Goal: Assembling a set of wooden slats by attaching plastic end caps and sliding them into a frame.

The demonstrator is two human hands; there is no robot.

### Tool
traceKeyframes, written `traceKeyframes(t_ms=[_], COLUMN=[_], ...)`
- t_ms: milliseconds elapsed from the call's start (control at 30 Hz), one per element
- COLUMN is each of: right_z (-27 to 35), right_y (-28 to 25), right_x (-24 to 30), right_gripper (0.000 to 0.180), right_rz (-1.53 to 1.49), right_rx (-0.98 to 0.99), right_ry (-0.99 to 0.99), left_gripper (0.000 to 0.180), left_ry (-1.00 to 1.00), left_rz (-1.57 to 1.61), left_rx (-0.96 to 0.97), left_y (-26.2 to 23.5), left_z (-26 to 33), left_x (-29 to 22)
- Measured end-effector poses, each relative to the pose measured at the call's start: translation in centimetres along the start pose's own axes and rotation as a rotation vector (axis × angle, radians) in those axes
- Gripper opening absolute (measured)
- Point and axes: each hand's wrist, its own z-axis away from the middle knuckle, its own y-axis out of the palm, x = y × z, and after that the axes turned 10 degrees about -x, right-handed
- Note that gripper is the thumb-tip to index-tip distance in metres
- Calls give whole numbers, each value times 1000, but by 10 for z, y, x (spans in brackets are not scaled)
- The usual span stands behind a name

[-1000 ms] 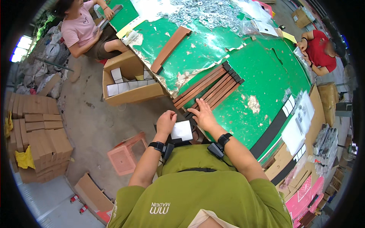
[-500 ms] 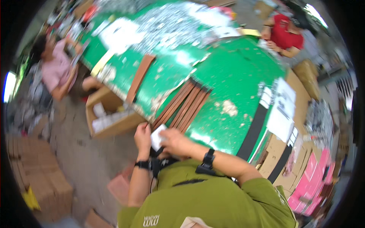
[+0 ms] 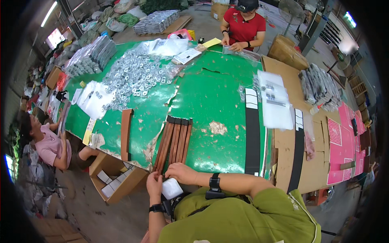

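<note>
Several long brown strips [image 3: 178, 139] with black far ends lie side by side on the green table [image 3: 227, 154], near ends toward me. My left hand [image 3: 154, 185] is closed, fingertips pinched at the near end of the leftmost strips. Beside it, my right hand [image 3: 181, 173] has its fingers bent around the same near ends, partly hiding them. Just below the hands, a white squarish object [image 3: 172, 188] sits close to my body; its kind is unclear. A single brown strip [image 3: 126, 135] lies apart to the left.
Metal rings [image 3: 131, 75] are heaped at the far left. Black straps [image 3: 252, 137] with white ends and clear plastic bags [image 3: 275, 101] lie right. An open carton [image 3: 115, 178] stands below the left edge. Co-workers in pink [image 3: 50, 143] and red [image 3: 245, 26] flank the table.
The view has swung and steadied, showing more of the table's far side. My hands have moved off the white object to the near ends of the brown strips.
</note>
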Motion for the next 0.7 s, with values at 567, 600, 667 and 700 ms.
traceKeyframes(t_ms=[567,600,667,700], right_z=[21,23,24,26], right_y=[32,34,36,36], right_x=[-36,-38,-39,-36], right_gripper=[31,31,40,46], right_rz=[-338,-336,-424,-412], right_rx=[108,113,118,93], right_ry=[680,682,771,736], left_gripper=[21,21,19,19], left_ry=[200,196,143,135], left_rz=[153,156,139,142], left_rx=[104,103,134,135], left_y=[-26,-24,-21,-20], left_z=[29,30,32,35], left_x=[-37,-37,-37,-33])
